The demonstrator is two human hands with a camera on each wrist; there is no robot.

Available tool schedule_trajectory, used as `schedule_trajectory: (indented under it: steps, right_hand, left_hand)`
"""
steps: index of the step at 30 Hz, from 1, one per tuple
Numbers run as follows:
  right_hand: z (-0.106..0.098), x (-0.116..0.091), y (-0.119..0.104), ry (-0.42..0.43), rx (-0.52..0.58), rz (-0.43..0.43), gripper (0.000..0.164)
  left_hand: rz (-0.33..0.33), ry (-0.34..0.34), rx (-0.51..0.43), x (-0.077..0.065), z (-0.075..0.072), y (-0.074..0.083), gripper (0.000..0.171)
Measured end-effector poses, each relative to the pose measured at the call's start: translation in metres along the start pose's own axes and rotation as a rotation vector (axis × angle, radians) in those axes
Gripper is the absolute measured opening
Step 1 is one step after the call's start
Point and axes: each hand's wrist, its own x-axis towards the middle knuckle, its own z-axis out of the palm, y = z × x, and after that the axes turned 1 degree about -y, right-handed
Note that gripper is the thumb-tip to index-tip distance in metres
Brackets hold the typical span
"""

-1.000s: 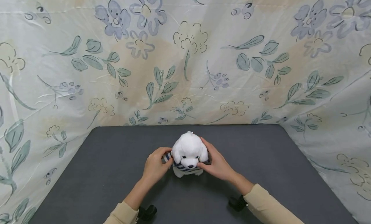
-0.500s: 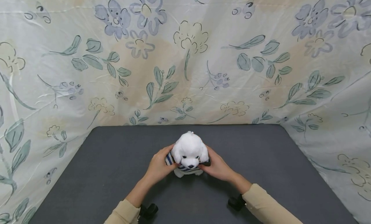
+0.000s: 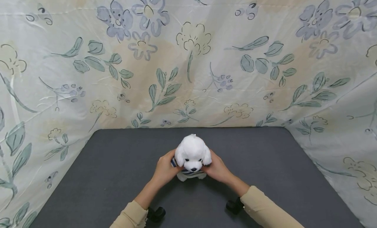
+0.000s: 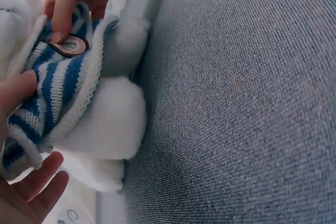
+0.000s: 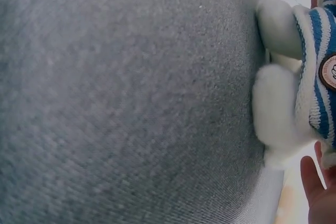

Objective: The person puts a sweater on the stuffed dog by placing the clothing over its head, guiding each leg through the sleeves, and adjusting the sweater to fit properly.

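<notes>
A white plush dog (image 3: pixel 192 151) with floppy ears stands upright on the dark grey table (image 3: pixel 117 188), facing the head camera. It wears a blue-and-white striped knit sweater (image 4: pixel 58 90) with a round patch (image 4: pixel 71 45) on its chest. My left hand (image 3: pixel 166 167) grips one side of the body, thumb at the front. Opposite it, my right hand (image 3: pixel 218 167) holds the other side, its thumb near the patch in the left wrist view. The fingers behind the body are partly hidden. In the right wrist view the white feet (image 5: pixel 275 103) touch the grey surface.
A floral-patterned cloth (image 3: pixel 191 74) hangs behind the table and along both its sides. Black devices are strapped at the left wrist (image 3: pixel 156 215) and the right wrist (image 3: pixel 234 206). The tabletop's back edge lies a little behind the plush dog.
My left hand has moved right, from the sweater's side to a firmer grip round the body. My right hand has drawn in and slightly lower. The plush dog stays in place.
</notes>
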Motion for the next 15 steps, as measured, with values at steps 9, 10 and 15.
schedule_trajectory:
  steps: [9, 10, 15]
  right_hand:
    - [-0.0034, -0.0001, -0.0045, 0.015, -0.001, -0.030, 0.058]
    - [-0.0041, -0.0003, -0.0051, 0.013, -0.002, -0.034, 0.057]
    - [-0.0089, -0.0014, -0.0097, 0.003, 0.011, -0.050, 0.062]
  left_hand:
    - [0.037, 0.053, -0.003, 0.0004, -0.0015, 0.0024, 0.051]
    - [0.049, 0.060, -0.009, 0.0007, -0.0018, 0.0024, 0.052]
    - [0.087, 0.074, -0.040, 0.0005, -0.0052, 0.0056, 0.054]
